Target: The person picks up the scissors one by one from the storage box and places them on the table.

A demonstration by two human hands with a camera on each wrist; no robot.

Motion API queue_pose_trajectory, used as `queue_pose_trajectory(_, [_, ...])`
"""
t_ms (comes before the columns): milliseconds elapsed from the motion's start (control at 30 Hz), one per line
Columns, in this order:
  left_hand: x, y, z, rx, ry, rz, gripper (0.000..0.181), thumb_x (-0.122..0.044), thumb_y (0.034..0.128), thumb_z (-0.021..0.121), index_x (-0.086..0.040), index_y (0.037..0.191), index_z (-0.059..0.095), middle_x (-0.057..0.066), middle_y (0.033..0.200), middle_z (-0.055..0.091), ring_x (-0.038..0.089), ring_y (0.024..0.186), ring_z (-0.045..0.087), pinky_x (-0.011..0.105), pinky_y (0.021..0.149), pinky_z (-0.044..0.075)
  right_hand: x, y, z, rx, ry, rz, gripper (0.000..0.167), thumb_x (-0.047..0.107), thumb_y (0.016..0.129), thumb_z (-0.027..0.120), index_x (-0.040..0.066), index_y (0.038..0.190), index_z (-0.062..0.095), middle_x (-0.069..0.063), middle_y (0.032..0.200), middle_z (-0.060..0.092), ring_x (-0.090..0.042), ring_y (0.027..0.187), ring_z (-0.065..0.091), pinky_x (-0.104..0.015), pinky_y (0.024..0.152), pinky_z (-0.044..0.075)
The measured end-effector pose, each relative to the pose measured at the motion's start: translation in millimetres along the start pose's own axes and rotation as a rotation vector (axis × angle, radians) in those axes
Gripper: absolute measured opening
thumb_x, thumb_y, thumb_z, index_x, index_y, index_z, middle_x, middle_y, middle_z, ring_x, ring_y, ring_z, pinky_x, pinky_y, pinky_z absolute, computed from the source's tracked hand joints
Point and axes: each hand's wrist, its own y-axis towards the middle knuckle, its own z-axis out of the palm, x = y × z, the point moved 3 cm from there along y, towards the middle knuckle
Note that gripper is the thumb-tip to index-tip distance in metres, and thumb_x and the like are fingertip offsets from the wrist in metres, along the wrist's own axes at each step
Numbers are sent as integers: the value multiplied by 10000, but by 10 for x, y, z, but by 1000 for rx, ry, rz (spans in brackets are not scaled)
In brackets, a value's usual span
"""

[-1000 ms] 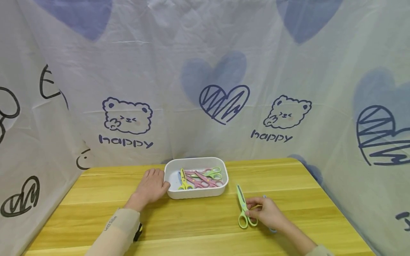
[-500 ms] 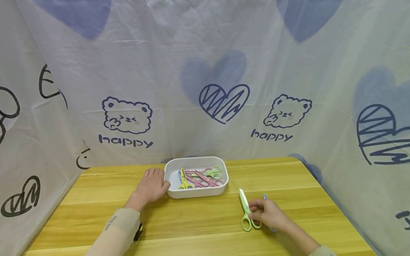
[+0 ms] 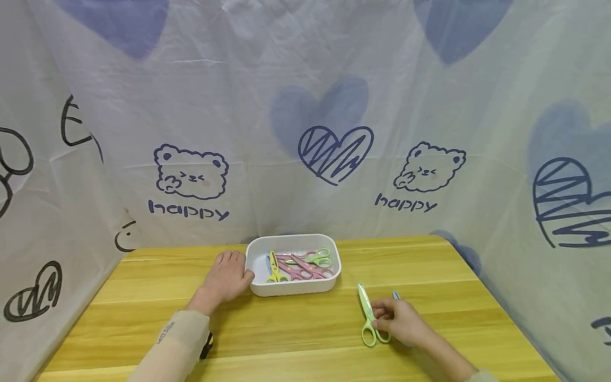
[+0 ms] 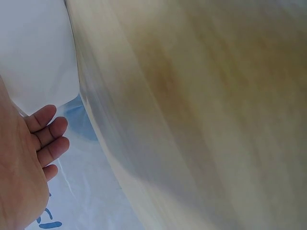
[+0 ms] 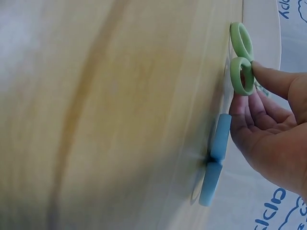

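My right hand (image 3: pixel 400 319) pinches green craft scissors (image 3: pixel 365 305) by the handle end, between thumb and fingers. Their blades point away toward the back of the table; both finger loops (image 5: pixel 241 75) show in the right wrist view. Partly hidden behind that hand, blue scissors (image 5: pixel 217 148) lie on the table. At the table's left, my left hand (image 3: pixel 228 277) rests against the left side of a white bin (image 3: pixel 296 288), fingers loosely bent. Inside the bin are yellow scissors (image 3: pixel 274 265), pink scissors (image 3: pixel 310 267), green scissors (image 3: pixel 319 258), and a bit of something blue.
The wooden table (image 3: pixel 296 339) extends in front of the bin. A printed cloth (image 3: pixel 267 122) hangs behind it and on both sides. A small black and yellow object (image 3: pixel 207 346) is partly hidden by my left sleeve.
The green scissors have come slightly nearer and to the right in my right hand, their blade turning a little. My left hand and the bin stay put.
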Motion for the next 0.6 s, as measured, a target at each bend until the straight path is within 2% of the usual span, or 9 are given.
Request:
queue_pose_trajectory(233, [1,-1,0,0,12,5,358,-242,956,518,89,1084,558,201,1022,570,391,1035,487,564,1059,359,-12,-1,13,51,52,-37,465,-18,881,763,-189,1276,589,-93,1009,687,-228,911,618,-234,734,528])
queue_pose_trajectory(433, [16,9,15,25,24,-6,355,-238,973,526,87,1112,556,198,1038,565,385,1050,479,554,1076,353,-1,-15,18,34,25,-14,467,-1,884,766,-180,1280,594,-94,1040,696,-224,930,626,-240,733,532])
queue_pose_trajectory(600, [52,18,52,-3,15,12,380,-257,962,513,92,1105,555,191,1019,560,382,1028,475,560,1059,356,-4,-21,23,17,11,-2,476,0,875,771,-173,1282,595,-96,1050,694,-216,928,627,-238,732,533])
